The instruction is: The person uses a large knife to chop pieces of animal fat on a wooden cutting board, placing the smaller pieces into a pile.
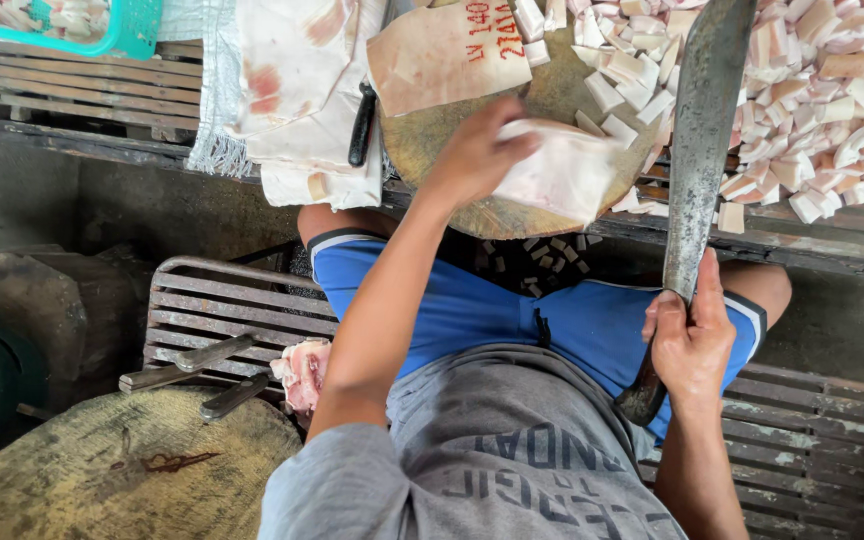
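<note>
Head view looks straight down on a seated person in blue shorts (pixel 472 310), working at a round wooden chopping block (pixel 542 110) that sits on a slatted counter (pixel 72 95). His left hand (pixel 477 155) presses a pale slab of fatty meat (pixel 562 175) onto the near edge of the block; the fingers (pixel 502 130) curl over the slab's left end, gripping it, with most of the slab lying out to the right of them, toward the blade. His right hand (pixel 690 345) is clenched around the handle of a long cleaver (pixel 700 150), which stands raised with its blade pointing away from him, just right of the slab and apart from it.

To my eye, the slab wants to lie flat and steady, knuckles tucked back from the cutting line, so the blade falls on meat well clear of the fingers. Cut cubes (pixel 822 110) are heaped on the far right, and another piece of meat (pixel 302 370) rests down by his left thigh.
</note>
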